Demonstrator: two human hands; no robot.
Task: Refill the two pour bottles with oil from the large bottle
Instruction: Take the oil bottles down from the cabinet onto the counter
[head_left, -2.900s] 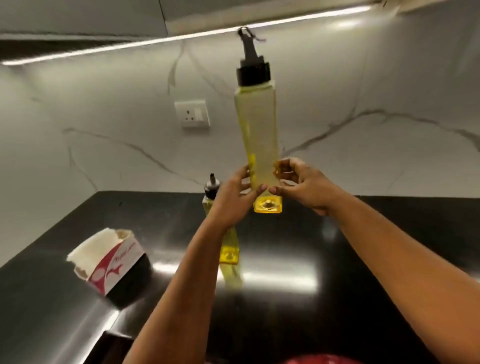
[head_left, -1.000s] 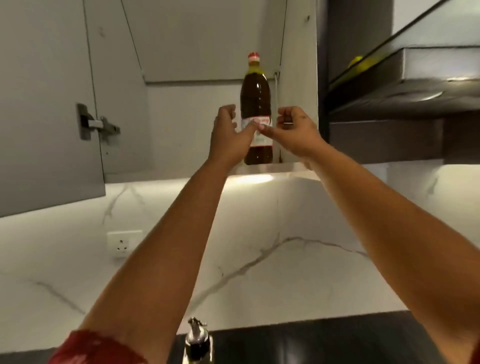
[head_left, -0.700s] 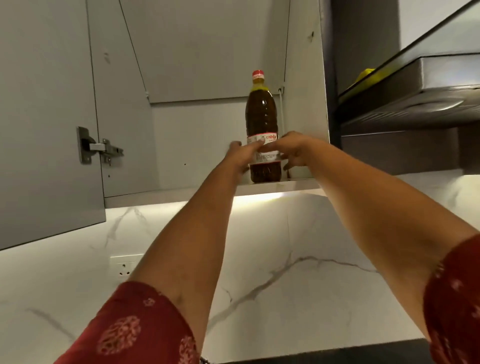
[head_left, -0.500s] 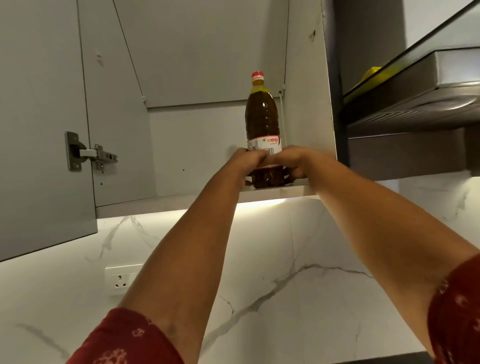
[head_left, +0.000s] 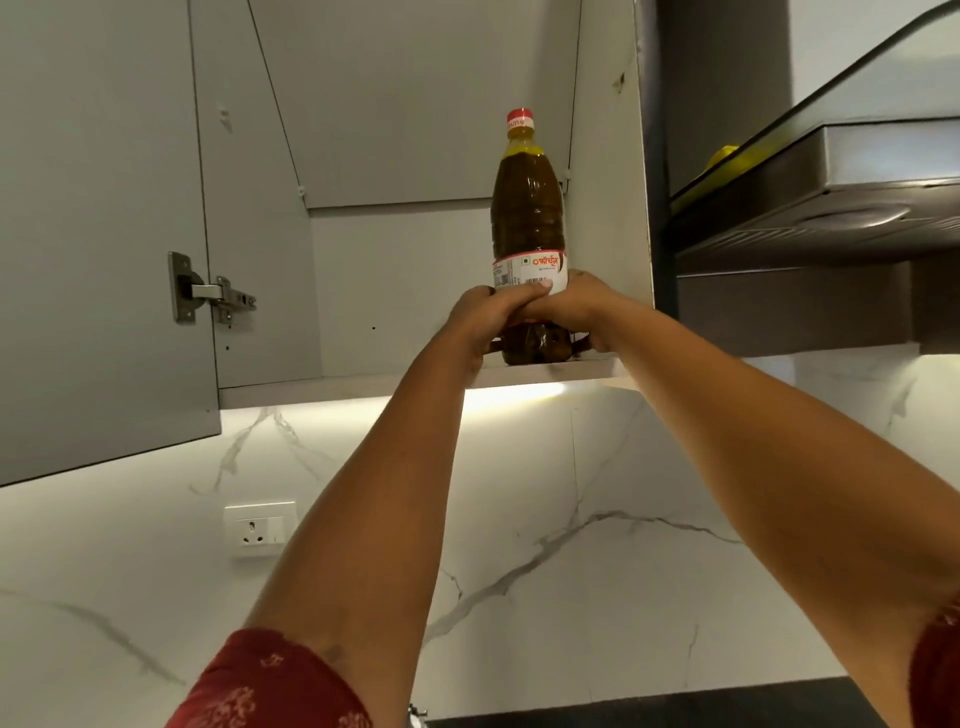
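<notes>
While large bottle (head_left: 529, 208) stands upright on cabinet shelf (head_left: 363, 382) overhead, left hand (head_left: 485, 318) and right hand (head_left: 579, 306) wrap its lower body from either side; both equally near; lift-off looks next.

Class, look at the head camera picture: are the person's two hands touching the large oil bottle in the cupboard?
Touching. The head view shows the left hand and the right hand wrapped round the lower part of the large oil bottle.
</notes>
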